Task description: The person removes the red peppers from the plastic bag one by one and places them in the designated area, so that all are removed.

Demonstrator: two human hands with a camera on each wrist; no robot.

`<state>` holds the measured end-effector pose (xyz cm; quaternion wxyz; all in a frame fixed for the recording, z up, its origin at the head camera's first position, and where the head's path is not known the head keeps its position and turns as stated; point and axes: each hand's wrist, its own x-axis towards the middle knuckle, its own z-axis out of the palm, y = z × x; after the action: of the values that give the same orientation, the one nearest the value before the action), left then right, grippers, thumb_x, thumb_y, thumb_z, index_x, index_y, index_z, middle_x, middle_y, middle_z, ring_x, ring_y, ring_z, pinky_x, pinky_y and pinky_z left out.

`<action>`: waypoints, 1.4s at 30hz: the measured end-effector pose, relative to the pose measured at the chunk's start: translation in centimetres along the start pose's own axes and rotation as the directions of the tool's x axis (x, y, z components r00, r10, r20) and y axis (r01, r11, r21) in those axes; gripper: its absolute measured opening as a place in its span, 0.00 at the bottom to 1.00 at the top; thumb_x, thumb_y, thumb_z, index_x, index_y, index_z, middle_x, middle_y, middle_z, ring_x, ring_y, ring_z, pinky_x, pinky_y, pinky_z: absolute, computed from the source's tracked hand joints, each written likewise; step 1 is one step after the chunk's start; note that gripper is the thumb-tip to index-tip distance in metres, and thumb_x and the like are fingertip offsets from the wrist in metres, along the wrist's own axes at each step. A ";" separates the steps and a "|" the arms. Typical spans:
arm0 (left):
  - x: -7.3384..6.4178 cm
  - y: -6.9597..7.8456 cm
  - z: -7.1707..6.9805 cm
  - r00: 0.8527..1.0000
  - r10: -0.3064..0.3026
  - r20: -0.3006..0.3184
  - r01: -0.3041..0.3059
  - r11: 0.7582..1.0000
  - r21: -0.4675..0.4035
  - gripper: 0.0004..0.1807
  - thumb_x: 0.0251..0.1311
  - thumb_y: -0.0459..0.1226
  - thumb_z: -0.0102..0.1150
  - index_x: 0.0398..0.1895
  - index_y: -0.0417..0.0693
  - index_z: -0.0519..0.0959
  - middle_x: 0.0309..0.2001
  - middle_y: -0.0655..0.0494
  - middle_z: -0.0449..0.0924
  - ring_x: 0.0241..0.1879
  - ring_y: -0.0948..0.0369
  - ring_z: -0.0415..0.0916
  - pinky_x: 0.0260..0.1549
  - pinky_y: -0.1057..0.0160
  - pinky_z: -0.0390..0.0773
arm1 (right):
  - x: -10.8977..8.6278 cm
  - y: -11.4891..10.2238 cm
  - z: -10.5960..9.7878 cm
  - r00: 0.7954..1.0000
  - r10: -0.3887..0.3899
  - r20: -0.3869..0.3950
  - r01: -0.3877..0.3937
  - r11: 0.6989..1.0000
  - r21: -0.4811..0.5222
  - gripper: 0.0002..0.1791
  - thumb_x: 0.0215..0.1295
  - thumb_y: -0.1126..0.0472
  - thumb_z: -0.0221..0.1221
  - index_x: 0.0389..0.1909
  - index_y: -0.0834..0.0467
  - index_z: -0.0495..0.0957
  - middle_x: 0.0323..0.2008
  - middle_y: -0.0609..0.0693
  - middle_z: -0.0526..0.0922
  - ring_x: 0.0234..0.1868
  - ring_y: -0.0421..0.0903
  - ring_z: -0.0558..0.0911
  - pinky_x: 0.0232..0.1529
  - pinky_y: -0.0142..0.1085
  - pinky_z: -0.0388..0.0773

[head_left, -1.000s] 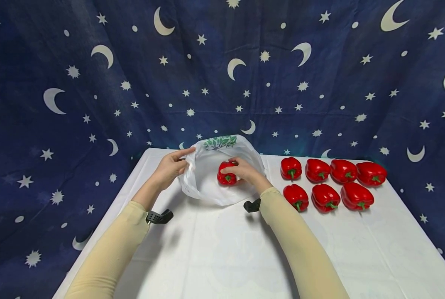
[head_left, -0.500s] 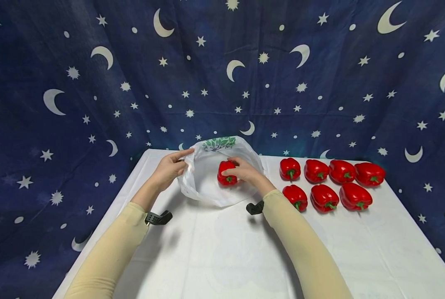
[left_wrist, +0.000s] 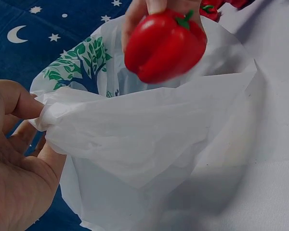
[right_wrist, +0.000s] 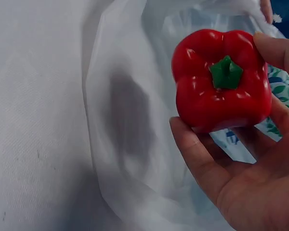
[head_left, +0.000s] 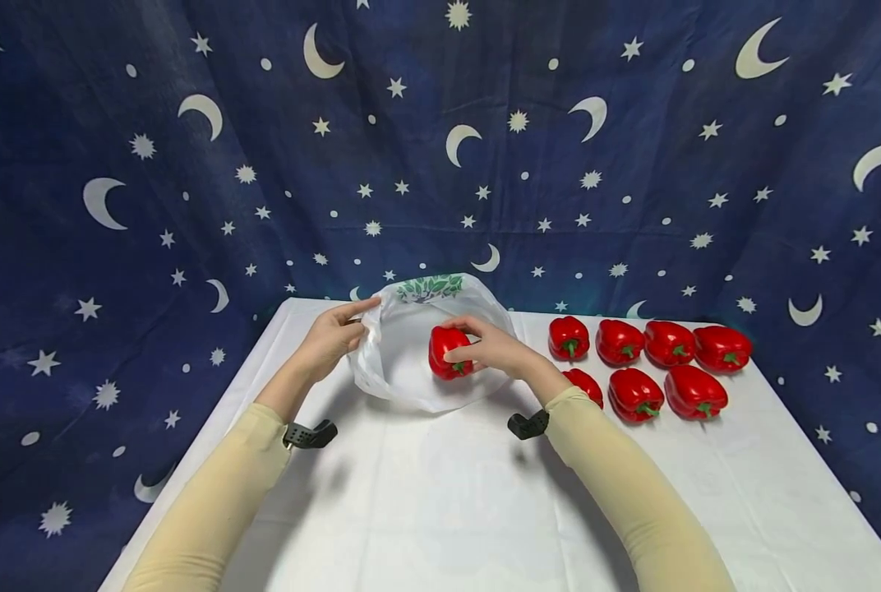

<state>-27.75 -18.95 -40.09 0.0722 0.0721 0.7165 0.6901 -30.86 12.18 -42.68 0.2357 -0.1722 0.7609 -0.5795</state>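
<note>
A white plastic bag (head_left: pixel 411 395) with a green leaf print lies on the table, its mouth spread wide. My left hand (head_left: pixel 328 339) pinches the left rim of the bag; the gathered plastic shows between thumb and fingers in the left wrist view, where the hand (left_wrist: pixel 19 159) is close up. With my right hand (head_left: pixel 495 345) I grip a red bell pepper (head_left: pixel 448 353) over the bag's mouth. Seen in the right wrist view, the pepper (right_wrist: pixel 221 101) has its green stem toward the camera, with fingers and thumb around its sides. The bag's bottom is partly hidden.
To the right, several more red bell peppers (head_left: pixel 695 391) lie in two rows on the white-covered table (head_left: pixel 440 510). My right forearm partly covers the nearest pepper (head_left: pixel 584 385). A dark blue curtain (head_left: pixel 440 164) with moons and stars hangs behind.
My right hand has lifted the pepper slightly from inside the bag, and the right forearm has shifted right. The left hand keeps its hold on the rim. The head view has shifted slightly.
</note>
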 end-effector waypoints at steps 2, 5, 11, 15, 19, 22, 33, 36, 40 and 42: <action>0.0 0.0 0.0 1.000 -0.005 0.007 0.005 1.000 -0.003 0.35 0.63 0.22 0.45 0.75 0.47 0.70 0.65 0.52 0.65 0.32 0.66 0.68 0.30 0.69 0.68 | -0.5 -0.2 -0.3 1.000 -0.013 0.015 0.013 1.000 0.003 0.33 0.62 0.57 0.70 0.68 0.48 0.73 0.65 0.56 0.71 0.58 0.57 0.77 0.48 0.47 0.83; 0.1 0.0 0.1 1.000 -0.010 0.003 0.010 1.000 0.002 0.35 0.62 0.22 0.46 0.75 0.47 0.70 0.67 0.48 0.64 0.32 0.65 0.68 0.30 0.69 0.69 | -1.4 -0.7 -0.6 0.999 -0.023 0.029 0.023 1.000 0.001 0.34 0.61 0.57 0.71 0.69 0.48 0.73 0.64 0.56 0.72 0.57 0.57 0.78 0.49 0.47 0.83; 0.1 0.0 0.0 1.000 -0.009 0.013 0.009 1.000 -0.003 0.36 0.61 0.22 0.44 0.76 0.45 0.68 0.77 0.49 0.56 0.50 0.62 0.72 0.44 0.68 0.76 | -3.3 -2.0 -1.5 0.998 -0.043 0.036 0.044 0.999 -0.031 0.34 0.62 0.57 0.71 0.69 0.47 0.72 0.66 0.54 0.70 0.60 0.58 0.76 0.51 0.47 0.82; 0.1 -0.2 -0.1 1.000 -0.009 0.018 0.009 1.000 -0.017 0.36 0.61 0.22 0.44 0.76 0.44 0.67 0.77 0.49 0.57 0.52 0.60 0.72 0.45 0.68 0.76 | -4.2 -2.5 -2.3 0.999 -0.041 0.033 0.043 0.998 -0.056 0.35 0.61 0.56 0.71 0.69 0.46 0.72 0.66 0.53 0.70 0.62 0.59 0.74 0.51 0.48 0.82; 0.1 -0.3 -0.1 1.000 -0.005 0.017 0.005 1.000 -0.016 0.36 0.61 0.22 0.45 0.75 0.44 0.68 0.76 0.48 0.59 0.50 0.61 0.73 0.44 0.68 0.76 | -5.3 -2.8 -3.4 0.999 -0.030 0.029 0.032 0.997 -0.073 0.37 0.58 0.56 0.73 0.70 0.46 0.72 0.67 0.53 0.70 0.64 0.60 0.71 0.52 0.50 0.81; 0.1 -0.3 -0.2 1.000 -0.002 0.021 0.002 1.000 -0.011 0.36 0.61 0.22 0.45 0.76 0.44 0.68 0.77 0.49 0.57 0.51 0.60 0.72 0.45 0.68 0.76 | -6.2 -2.7 -4.5 0.999 -0.028 0.024 0.029 0.996 -0.082 0.39 0.57 0.55 0.74 0.70 0.46 0.71 0.67 0.54 0.69 0.65 0.60 0.70 0.52 0.51 0.81; -0.1 -0.1 -0.5 1.000 -0.006 0.007 0.006 1.000 0.005 0.36 0.60 0.22 0.46 0.75 0.46 0.69 0.74 0.50 0.61 0.41 0.64 0.70 0.36 0.69 0.73 | -9.6 -1.9 -8.9 0.998 0.029 -0.055 -0.036 0.992 -0.120 0.40 0.58 0.54 0.74 0.71 0.45 0.70 0.66 0.56 0.70 0.63 0.61 0.71 0.48 0.49 0.82; -0.1 -0.1 -0.5 1.000 -0.009 0.007 0.009 1.000 0.007 0.36 0.60 0.22 0.45 0.75 0.46 0.68 0.75 0.51 0.60 0.42 0.64 0.70 0.36 0.70 0.73 | -10.3 -1.6 -9.9 0.997 0.031 -0.071 -0.039 0.992 -0.119 0.40 0.58 0.55 0.73 0.71 0.46 0.69 0.66 0.57 0.70 0.63 0.62 0.70 0.49 0.50 0.81; -0.1 -0.2 -0.5 1.000 -0.011 0.004 0.011 1.000 0.003 0.37 0.60 0.22 0.46 0.75 0.46 0.69 0.75 0.52 0.61 0.43 0.62 0.70 0.35 0.70 0.73 | -11.3 -1.2 -11.2 0.997 0.033 -0.076 -0.042 0.993 -0.112 0.40 0.59 0.56 0.72 0.73 0.47 0.68 0.68 0.57 0.69 0.63 0.62 0.71 0.51 0.52 0.80; -0.1 -0.2 -0.5 1.000 -0.012 0.007 0.012 1.000 0.003 0.37 0.60 0.22 0.46 0.75 0.45 0.68 0.76 0.51 0.60 0.45 0.62 0.70 0.37 0.70 0.74 | -11.9 -1.1 -11.8 0.994 0.057 -0.089 -0.068 0.989 -0.130 0.42 0.58 0.55 0.73 0.73 0.46 0.67 0.68 0.57 0.69 0.62 0.62 0.71 0.50 0.51 0.79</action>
<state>-27.79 -19.46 -40.30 0.0788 0.0704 0.7177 0.6883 -27.56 27.68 -37.12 0.2092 -0.1388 0.8121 -0.5268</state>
